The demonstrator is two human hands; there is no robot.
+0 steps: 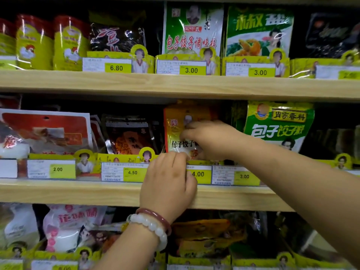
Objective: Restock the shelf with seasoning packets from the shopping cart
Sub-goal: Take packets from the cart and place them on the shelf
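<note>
While your right hand (210,139) curls over the face of the orange seasoning packet (182,131) at the centre of the frame, your left hand (169,184) pinches the packet's lower edge just above the yellow 4.00 price tag (197,174). So both hands have hold of it, fingers bent round the film, and it stands upright in its slot on the middle shelf (78,191), only partly seated by the look of it.

Expect the packet to be light, soft and glossy: it will likely buckle if you push on the middle and may slide under your fingertips. You would do better holding it by the sealed edges at top and bottom, where the film is stiffer.

Room is tight. A dark packet (128,135) stands just beside it toward the left, and a green packet (278,125) near it on the right, so a slot opens only straight back. Above, the underside of the upper shelf (175,84) sits close over the packet's top, and the yellow cardboard lip (120,158) in front could catch the bottom edge.
</note>
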